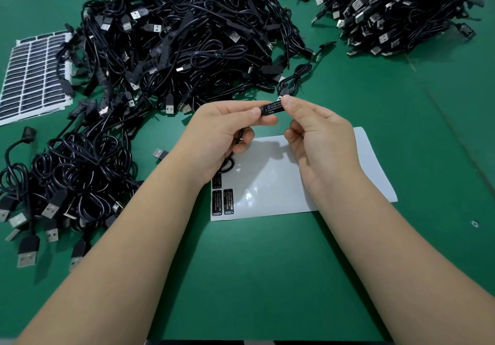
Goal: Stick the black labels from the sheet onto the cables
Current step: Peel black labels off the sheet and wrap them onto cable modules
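Observation:
Between both hands I hold a small black controller block (271,108) of a cable, with a black label of white print on its upper face. My left hand (222,133) grips its left end, and the cable's wire runs down through that palm. My right hand (318,136) pinches the block's right end between thumb and forefinger. The cable's other part (293,78) loops away behind the hands. Under the hands lies a white label sheet (270,181), mostly bare, with a few black labels (222,202) at its lower left corner.
A large heap of black USB cables (184,39) fills the back middle. A second heap (396,10) lies at the back right, a third (67,181) at the left. A fuller label sheet (32,77) lies at the far left. The table is covered in green mat (254,277).

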### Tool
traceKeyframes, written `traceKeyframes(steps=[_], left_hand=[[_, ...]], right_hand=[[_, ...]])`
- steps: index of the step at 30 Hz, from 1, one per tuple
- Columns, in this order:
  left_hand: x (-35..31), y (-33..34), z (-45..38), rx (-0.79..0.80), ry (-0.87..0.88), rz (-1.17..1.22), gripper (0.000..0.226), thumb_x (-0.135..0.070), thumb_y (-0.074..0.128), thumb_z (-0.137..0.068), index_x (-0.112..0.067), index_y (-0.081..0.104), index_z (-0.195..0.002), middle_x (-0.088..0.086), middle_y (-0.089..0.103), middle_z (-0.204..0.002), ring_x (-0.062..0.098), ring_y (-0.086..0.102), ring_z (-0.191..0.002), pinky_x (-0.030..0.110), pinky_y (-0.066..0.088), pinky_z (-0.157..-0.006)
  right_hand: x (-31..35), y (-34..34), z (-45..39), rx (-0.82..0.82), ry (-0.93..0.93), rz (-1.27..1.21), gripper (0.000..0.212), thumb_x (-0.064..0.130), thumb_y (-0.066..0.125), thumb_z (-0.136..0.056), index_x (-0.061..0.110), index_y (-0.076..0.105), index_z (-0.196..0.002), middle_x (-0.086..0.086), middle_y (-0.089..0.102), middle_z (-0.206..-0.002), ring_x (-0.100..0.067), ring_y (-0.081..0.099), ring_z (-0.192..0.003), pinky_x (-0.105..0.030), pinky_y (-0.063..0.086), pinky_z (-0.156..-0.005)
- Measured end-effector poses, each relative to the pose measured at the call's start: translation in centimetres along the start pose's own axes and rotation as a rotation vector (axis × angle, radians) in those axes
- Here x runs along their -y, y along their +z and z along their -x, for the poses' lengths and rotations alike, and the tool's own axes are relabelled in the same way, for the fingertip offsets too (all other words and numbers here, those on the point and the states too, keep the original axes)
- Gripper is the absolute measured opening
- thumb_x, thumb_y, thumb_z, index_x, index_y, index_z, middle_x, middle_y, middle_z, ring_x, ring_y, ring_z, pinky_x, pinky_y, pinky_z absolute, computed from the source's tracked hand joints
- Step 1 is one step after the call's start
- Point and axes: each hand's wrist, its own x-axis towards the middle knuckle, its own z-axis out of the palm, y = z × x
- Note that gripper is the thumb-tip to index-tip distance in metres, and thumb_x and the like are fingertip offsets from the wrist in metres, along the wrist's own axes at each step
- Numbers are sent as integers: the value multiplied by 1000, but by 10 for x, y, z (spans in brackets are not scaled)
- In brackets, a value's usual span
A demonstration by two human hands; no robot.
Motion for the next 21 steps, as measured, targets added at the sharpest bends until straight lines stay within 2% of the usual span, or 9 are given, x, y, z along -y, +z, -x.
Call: traceKeyframes(steps=[11, 21], left_hand=[[1, -1, -1, 3, 4, -4, 26, -2, 53, -94, -16, 75, -91, 5, 75, -85, 6, 45, -52, 17, 32, -46], [0, 1, -1, -10, -9, -6, 22, -3, 53, -94, -12, 72, -97, 4, 75, -84, 6, 45, -52, 17, 31, -46]], right_hand=[[0, 0, 0, -3, -5, 28, 4, 16, 77, -78, 17, 75, -76, 12, 54, -50, -1, 48, -50, -18, 46, -60], [-2, -1, -1, -17, -15, 38, 5, 19, 79, -77, 17, 75, -75, 12, 52, -50, -2, 48, -47, -19, 46, -59]])
